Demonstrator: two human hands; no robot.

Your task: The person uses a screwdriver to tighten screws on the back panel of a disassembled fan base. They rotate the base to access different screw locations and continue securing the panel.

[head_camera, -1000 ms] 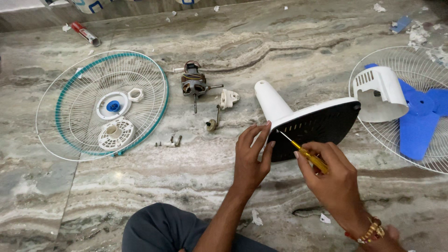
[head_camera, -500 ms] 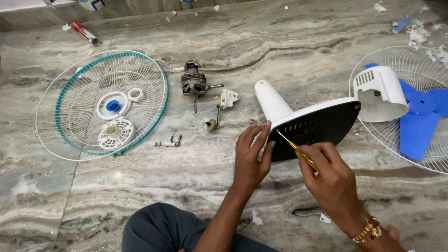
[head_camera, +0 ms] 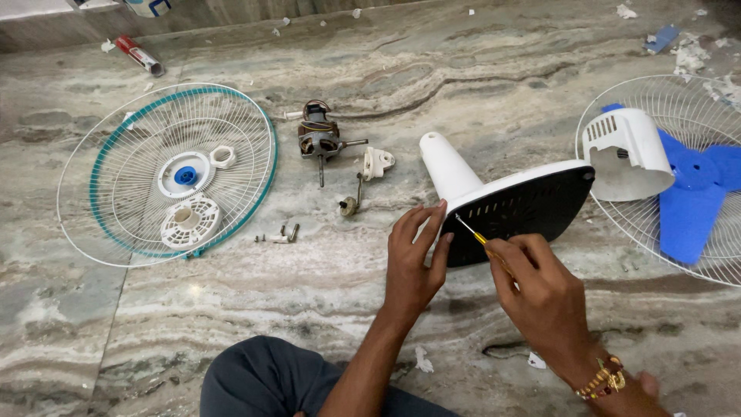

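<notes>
While bracing white-and-black plastic fan base point(head_camera: 515, 207): screw work underway.
Left hand point(head_camera: 413, 259) fingers spread on base; right hand point(head_camera: 540, 289) fingers clamped on yellow-handled screwdriver point(head_camera: 475, 234); motor point(head_camera: 319, 137), grilles already off.

Packaging and printed containers at the far edge of the marble floor

A small red-and-white cylindrical tube point(head_camera: 140, 55) lies tilted at the upper left, just beyond the rim of the teal-edged wire fan guard point(head_camera: 166, 174). At the top edge, left of centre, the bottom of a white container with blue printed marks point(head_camera: 147, 7) shows, mostly cut off. A flattened blue packet-like scrap point(head_camera: 662, 38) lies at the upper right among white paper bits; its kind is unclear. No signs or screens.
</notes>
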